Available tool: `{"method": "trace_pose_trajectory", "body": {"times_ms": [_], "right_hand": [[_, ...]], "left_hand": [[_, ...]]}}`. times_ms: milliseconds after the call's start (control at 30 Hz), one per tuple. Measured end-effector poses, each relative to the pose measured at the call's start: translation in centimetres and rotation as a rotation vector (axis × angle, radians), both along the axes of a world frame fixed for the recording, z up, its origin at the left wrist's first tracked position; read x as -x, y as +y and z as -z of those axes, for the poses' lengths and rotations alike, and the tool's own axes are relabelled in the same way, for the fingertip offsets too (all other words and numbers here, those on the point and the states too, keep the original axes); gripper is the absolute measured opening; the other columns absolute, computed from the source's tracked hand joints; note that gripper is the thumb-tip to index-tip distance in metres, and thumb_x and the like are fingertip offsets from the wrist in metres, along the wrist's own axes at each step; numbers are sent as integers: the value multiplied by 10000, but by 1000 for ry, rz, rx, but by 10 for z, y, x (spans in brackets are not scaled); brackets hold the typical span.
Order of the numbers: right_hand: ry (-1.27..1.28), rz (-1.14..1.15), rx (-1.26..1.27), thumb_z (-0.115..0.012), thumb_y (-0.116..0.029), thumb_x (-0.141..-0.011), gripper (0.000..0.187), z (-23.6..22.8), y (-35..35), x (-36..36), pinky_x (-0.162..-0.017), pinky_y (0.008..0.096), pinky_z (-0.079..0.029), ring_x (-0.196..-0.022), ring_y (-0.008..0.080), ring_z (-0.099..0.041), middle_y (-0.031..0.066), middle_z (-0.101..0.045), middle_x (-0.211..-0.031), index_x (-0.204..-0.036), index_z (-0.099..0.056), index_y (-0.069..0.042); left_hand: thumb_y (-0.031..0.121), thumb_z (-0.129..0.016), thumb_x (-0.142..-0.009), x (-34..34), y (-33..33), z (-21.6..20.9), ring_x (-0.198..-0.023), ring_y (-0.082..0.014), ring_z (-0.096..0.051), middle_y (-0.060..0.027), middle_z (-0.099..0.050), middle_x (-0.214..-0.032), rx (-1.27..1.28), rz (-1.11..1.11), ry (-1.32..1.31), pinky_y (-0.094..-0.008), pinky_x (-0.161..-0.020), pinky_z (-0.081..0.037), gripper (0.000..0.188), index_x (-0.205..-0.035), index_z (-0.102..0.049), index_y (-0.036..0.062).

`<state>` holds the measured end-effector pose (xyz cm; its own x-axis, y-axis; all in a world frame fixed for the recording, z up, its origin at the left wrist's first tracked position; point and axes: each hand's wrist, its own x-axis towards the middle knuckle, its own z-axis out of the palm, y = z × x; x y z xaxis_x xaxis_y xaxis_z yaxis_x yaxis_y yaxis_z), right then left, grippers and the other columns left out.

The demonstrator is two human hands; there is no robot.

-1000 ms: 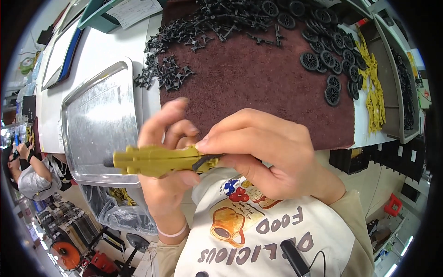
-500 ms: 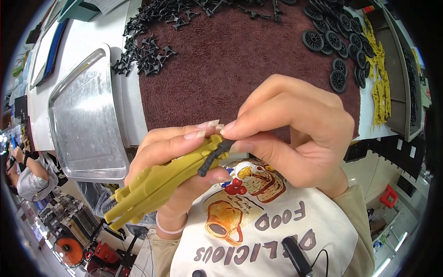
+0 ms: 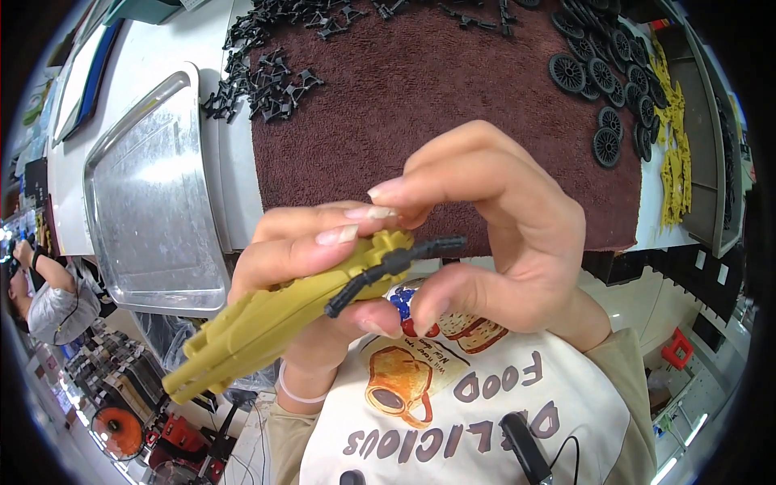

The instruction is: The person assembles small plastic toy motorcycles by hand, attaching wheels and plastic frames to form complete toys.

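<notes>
My left hand (image 3: 299, 250) is closed round an olive-yellow plastic toy body (image 3: 271, 331), which slants from lower left to upper right. Across its upper right end lies a black handlebar-shaped piece (image 3: 396, 260), one end pointing down left and the other up right. My right hand (image 3: 509, 218) curves around that end with thumb and fingertips spread apart. Nothing shows between them, and the right thumb is below the black piece without gripping it. Part of the toy body is hidden by my left fingers.
A maroon towel (image 3: 364, 137) covers the table, with black forked parts (image 3: 279, 85) at its far left and black spoked wheels (image 3: 598, 74) at its far right. Yellow parts (image 3: 675, 162) lie by a grey bin (image 3: 711, 162). A metal tray (image 3: 153, 210) stands left.
My right thumb and fingers have come off the black handlebar-shaped piece and spread apart. That piece now shows fully across the toy body, which has shifted slightly left.
</notes>
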<state>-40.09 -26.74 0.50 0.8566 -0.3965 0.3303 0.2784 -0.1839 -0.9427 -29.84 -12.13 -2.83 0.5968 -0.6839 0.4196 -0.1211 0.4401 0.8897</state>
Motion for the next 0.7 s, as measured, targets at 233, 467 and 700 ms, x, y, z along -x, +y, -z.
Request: {"method": "trace_pose_trajectory", "body": {"times_ms": [233,467,700], "right_hand": [[-112,116,180,-841,-270,-675,475,10,6,-4,-643,240,-491,-804,140,-597,133,-599,-941,-1021,-683,15],[-142,245,302,-786,-281,-730,378,14,19,-4,-589,238,-457,-746,151,-576,98,-602,-915,-978,-677,-17],[-164,232,307,-767,-323,-745,389,10,15,-4,-594,252,-452,-749,150,-566,79,-590,-884,-979,-667,-29]], "left_hand": [[492,-779,-721,6,3,5,-1065,-210,-552,-53,-462,-1072,22,-42,186,-326,-921,-484,672,-1175,-504,80],[352,-812,-760,9,6,1,-1096,-192,-555,-40,-498,-1039,-16,4,310,-335,-973,-467,536,-1124,-526,81],[288,-797,-780,14,0,0,-1106,-184,-548,-36,-488,-1074,73,67,367,-336,-989,-460,483,-1133,-534,89]]}}
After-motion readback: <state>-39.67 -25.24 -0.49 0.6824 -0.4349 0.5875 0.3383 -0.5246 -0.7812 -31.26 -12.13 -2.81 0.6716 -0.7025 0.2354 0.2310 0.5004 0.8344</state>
